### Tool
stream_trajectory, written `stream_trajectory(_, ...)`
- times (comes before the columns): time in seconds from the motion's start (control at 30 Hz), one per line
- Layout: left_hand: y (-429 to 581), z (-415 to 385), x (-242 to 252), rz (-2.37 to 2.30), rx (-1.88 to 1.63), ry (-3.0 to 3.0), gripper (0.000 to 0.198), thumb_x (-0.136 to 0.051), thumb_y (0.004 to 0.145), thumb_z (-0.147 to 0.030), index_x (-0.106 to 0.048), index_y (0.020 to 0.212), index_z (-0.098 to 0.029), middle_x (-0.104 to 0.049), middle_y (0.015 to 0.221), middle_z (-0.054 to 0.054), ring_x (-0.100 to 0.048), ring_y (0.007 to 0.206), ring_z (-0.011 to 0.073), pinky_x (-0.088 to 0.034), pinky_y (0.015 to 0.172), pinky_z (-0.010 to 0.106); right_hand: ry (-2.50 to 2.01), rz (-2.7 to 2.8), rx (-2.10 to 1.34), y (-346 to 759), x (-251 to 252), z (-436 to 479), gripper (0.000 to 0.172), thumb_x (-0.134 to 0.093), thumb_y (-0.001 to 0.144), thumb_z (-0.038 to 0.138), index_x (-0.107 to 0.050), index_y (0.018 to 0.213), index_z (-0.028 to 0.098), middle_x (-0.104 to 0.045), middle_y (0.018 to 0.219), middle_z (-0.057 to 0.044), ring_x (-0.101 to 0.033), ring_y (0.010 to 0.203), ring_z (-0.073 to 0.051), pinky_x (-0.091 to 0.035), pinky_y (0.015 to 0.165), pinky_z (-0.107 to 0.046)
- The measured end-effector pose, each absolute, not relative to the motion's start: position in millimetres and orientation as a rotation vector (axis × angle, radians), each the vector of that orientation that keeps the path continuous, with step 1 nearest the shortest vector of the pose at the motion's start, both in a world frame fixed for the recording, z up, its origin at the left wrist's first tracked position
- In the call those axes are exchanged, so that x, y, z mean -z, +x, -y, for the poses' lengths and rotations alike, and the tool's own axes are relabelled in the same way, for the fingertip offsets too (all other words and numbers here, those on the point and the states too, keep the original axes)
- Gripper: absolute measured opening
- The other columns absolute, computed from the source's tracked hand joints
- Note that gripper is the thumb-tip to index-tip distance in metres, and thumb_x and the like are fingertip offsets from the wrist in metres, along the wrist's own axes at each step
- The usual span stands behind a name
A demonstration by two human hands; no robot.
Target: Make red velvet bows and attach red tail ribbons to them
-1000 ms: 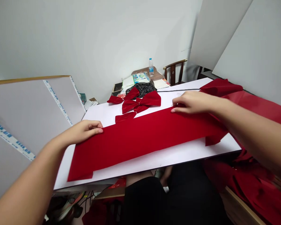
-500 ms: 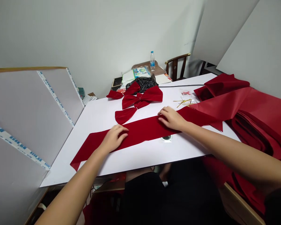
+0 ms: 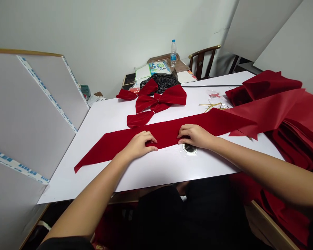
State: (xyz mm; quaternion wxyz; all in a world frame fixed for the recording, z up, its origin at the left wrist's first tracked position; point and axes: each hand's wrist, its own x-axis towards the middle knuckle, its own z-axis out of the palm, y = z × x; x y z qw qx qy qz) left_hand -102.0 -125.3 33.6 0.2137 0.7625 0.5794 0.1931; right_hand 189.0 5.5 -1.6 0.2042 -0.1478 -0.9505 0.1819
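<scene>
A long strip of dark red velvet cloth (image 3: pixel 169 133) with slanted ends lies across the white table. My left hand (image 3: pixel 141 145) rests at its near edge, left of the middle, fingers curved and thumb apart. Facing it, my right hand (image 3: pixel 195 136) touches the strip with bent fingers, its thumb at the near edge. Both hands look open, and the cloth between them lies flat. Beyond the strip are red velvet bows (image 3: pixel 172 96), partly overlapping. A dark round table fitting (image 3: pixel 190 148) shows just below my right hand.
Folded red cloth (image 3: pixel 305 139) piles over the table's right side. Gold twist ties (image 3: pixel 211 106) and a small clear bag (image 3: pixel 216 95) lie near the back right. A black plastic bag (image 3: pixel 161 82), a water bottle (image 3: pixel 173 55) and a chair (image 3: pixel 203 62) are behind. A white panel (image 3: pixel 36 121) stands at left.
Both hands have moved to the strip's near edge and closer together, the left one to the right. The strip lies straighter at its left end. The camera view has shifted slightly.
</scene>
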Motion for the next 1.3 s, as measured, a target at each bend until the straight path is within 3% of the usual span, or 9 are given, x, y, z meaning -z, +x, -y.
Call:
stream_trajectory(0.23,-105.7,112.8,-29.0,-1.668,-0.582,2.155,0.017,-0.084,0.084,-0.034,-0.081,0.095,-0.021,-0.074,0.095,0.003,-0.066,0.093,0.0210,-0.052,0.086,0.036,-0.438,2.665,-0.450,185.1,-3.8,-17.0,0.020,-0.071,0.096,0.035,-0.081,0.099,0.017,-0.074,0.099,-0.009,-0.069,0.092,-0.021,-0.051,0.079,-0.030)
stream_trajectory(0.5,-115.0,120.5,-18.8,-1.646,-0.636,2.406,0.017,-0.072,0.096,-0.034,-0.081,0.103,-0.022,-0.074,0.092,0.004,-0.062,0.086,0.0187,-0.052,0.076,0.033,-0.464,2.659,-0.142,186.2,-1.2,-14.7,0.024,-0.062,0.103,0.036,-0.083,0.103,0.024,-0.074,0.089,-0.003,-0.065,0.081,-0.015,-0.036,0.059,-0.028)
stream_trajectory(0.7,-111.4,123.9,-18.3,-1.721,-0.658,2.561,0.017,-0.069,0.099,-0.032,-0.080,0.096,-0.020,-0.075,0.087,0.001,-0.062,0.081,0.0164,-0.050,0.071,0.030,-0.591,2.641,-0.074,183.9,-2.6,-6.7,0.024,-0.061,0.104,0.033,-0.078,0.100,0.017,-0.073,0.088,-0.004,-0.062,0.081,-0.015,-0.033,0.057,-0.028)
stream_trajectory(0.97,-106.5,126.9,-20.4,-1.805,-0.535,2.695,0.022,-0.061,0.103,-0.029,-0.073,0.088,-0.018,-0.071,0.080,0.002,-0.056,0.073,0.0167,-0.044,0.065,0.032,-0.686,2.703,0.009,179.4,-6.2,2.2,0.027,-0.054,0.106,0.028,-0.072,0.089,0.017,-0.070,0.086,-0.006,-0.054,0.079,-0.017,-0.027,0.055,-0.029)
stream_trajectory(1.13,-103.1,126.2,-23.9,-1.799,-0.528,2.587,0.020,-0.060,0.102,-0.026,-0.072,0.088,-0.017,-0.069,0.084,0.002,-0.054,0.075,0.0158,-0.046,0.065,0.030,-0.700,2.737,-0.054,179.7,-10.1,2.2,0.022,-0.058,0.103,0.027,-0.069,0.088,0.015,-0.066,0.089,-0.008,-0.054,0.081,-0.019,-0.035,0.057,-0.029)
stream_trajectory(1.3,-101.9,126.2,-25.1,-1.808,-0.612,2.471,0.018,-0.065,0.099,-0.025,-0.075,0.087,-0.018,-0.073,0.104,0.004,-0.062,0.089,0.0176,-0.053,0.074,0.031,-0.569,2.715,-0.300,179.5,-12.9,-2.9,0.019,-0.058,0.102,0.021,-0.066,0.086,0.014,-0.069,0.103,-0.011,-0.061,0.090,-0.020,-0.051,0.073,-0.033)
